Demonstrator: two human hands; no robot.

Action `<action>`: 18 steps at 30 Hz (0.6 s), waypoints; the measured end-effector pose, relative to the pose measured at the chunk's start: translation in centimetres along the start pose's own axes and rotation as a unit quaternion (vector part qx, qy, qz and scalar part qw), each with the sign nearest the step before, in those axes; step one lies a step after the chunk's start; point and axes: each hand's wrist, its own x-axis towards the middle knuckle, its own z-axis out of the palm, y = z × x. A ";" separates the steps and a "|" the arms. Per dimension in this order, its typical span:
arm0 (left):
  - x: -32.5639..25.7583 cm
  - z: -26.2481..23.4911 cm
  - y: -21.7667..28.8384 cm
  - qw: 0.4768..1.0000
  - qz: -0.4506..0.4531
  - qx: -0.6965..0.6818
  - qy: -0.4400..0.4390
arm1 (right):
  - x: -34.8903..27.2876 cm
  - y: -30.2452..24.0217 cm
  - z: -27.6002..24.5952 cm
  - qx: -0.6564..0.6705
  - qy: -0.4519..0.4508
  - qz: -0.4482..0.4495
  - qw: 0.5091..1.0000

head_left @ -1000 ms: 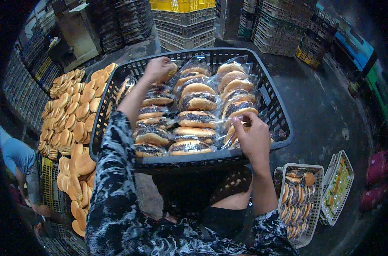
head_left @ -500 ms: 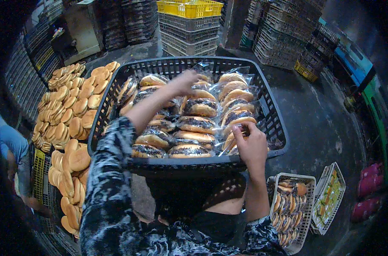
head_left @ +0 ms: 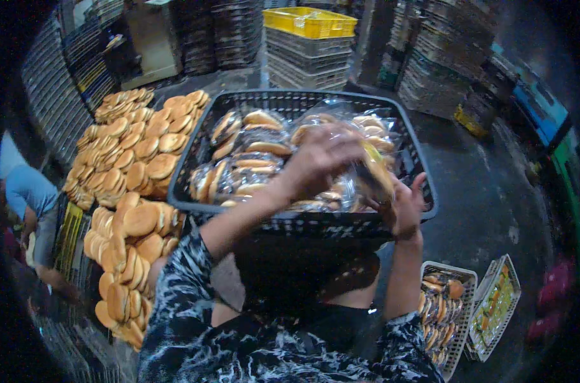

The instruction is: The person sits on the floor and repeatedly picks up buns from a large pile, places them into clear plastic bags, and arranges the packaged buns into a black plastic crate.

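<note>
A bagged bun (head_left: 378, 169) with a yellow patch on its wrapper stands tilted between my hands, above the right side of a black plastic basket (head_left: 179, 153). My left hand (head_left: 328, 155) reaches over from the left; its blurred fingers close on the bun's upper part. Against the lower end lies my right hand (head_left: 405, 205), thumb raised and its other fingers partly hidden behind the bun. Rows of clear-bagged buns with a dark topping (head_left: 264, 148) fill the basket, some covered by my left arm.
Heaps of plain buns (head_left: 137, 143) lie to the left, beside a person in a blue shirt (head_left: 31, 191). Lower right are a crate of dark-filled buns (head_left: 472, 281) and a crate of yellow-green packs (head_left: 494, 306). Stacked crates, one a yellow crate (head_left: 309, 22), stand behind.
My left hand has come nearer and to the right from the far rows. A bagged bun now stands between both hands. The view has shifted, so the basket appears farther right.
</note>
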 end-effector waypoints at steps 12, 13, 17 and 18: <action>-16.6 -3.0 19.2 0.665 -0.522 -0.532 -0.049 | -13.8 13.7 3.2 -0.398 0.168 -0.263 0.863; -17.3 -2.5 20.2 0.627 -0.521 -0.578 -0.042 | -13.4 12.5 4.2 -0.468 0.107 -0.294 0.826; -19.2 -1.4 20.2 0.499 -0.605 -0.618 0.047 | -14.3 11.2 3.0 -0.472 0.176 -0.106 0.857; -20.2 -0.9 19.8 0.524 -0.581 -0.618 0.069 | -14.3 11.7 2.6 -0.415 0.112 -0.086 0.899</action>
